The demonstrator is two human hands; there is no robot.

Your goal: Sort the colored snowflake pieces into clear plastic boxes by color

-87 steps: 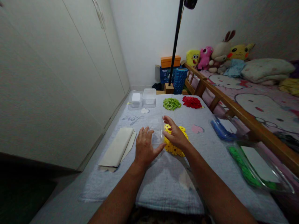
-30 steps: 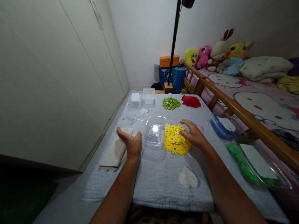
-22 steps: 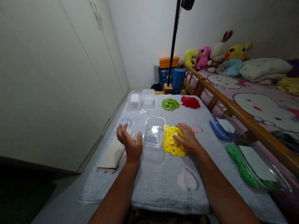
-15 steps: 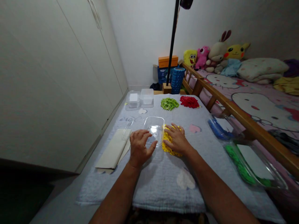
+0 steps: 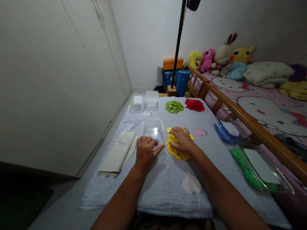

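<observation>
Head view: left hand on the clear tub, right hand on the yellow pieces

Head camera looks down at a cloth-covered counter (image 5: pixel 168 182); both bare forearms reach in from the lower edge toward the middle of the frame. The left hand (image 5: pixel 145 152) lies palm down at the near edge of a clear plastic tub (image 5: pixel 153 131); its grip is released, with the fingers (image 5: pixel 146 140) spread over the tub's near rim and the thumb stretched toward the lower right corner of the tub; nothing is clasped. The tub sits open side up just left of centre, touching the left edge of a pile of yellow flower-shaped pieces (image 5: pixel 178 153). The right hand (image 5: pixel 183 142) rests palm down on top of that pile, fingers bent onto the pieces; whether its grip has closed on any piece underneath cannot be told. Just left of the left hand lies a folded beige sheet (image 5: pixel 117 155). Higher in the frame sit a green pile (image 5: pixel 174 106) and a red pile (image 5: pixel 194 105) side by side, with two small clear boxes (image 5: pixel 145 100) to their left. At the right edge of the cloth, a clear tray of blue pieces (image 5: pixel 224 132) lies above a clear tray of green pieces (image 5: pixel 249 174).
</observation>
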